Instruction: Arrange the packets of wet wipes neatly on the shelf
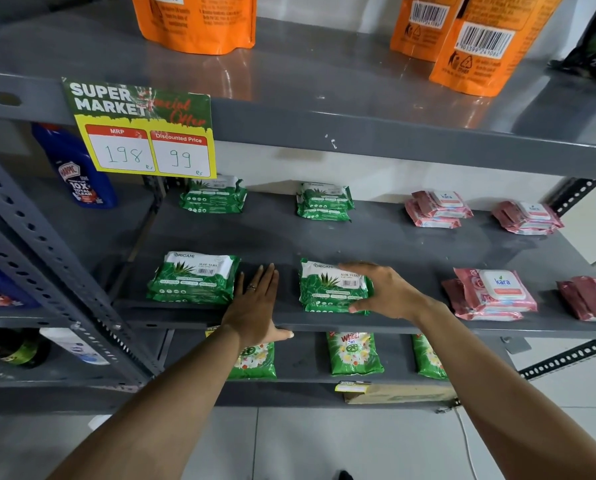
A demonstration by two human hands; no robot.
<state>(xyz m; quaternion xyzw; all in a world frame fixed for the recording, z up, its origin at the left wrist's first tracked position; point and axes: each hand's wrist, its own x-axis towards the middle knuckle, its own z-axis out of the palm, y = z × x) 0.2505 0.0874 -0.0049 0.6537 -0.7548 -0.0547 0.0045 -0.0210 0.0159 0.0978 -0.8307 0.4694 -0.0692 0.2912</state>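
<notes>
Green and pink wet wipe packets lie in small stacks on the grey middle shelf (386,244). My right hand (383,287) grips the front green stack (327,287) from its right side, thumb at the front edge. My left hand (256,306) rests flat and open on the shelf, just right of another front green stack (194,277). Two more green stacks (213,195) (324,201) sit at the back. Pink stacks lie to the right, two at the back (438,209) (528,218) and two in front (493,294) (590,297).
A yellow price tag (140,129) hangs from the upper shelf edge, where orange pouches (199,22) stand. Green detergent bags (353,353) lie on the shelf below. A blue cleaner bottle (78,168) stands in the left bay behind a perforated upright (47,258).
</notes>
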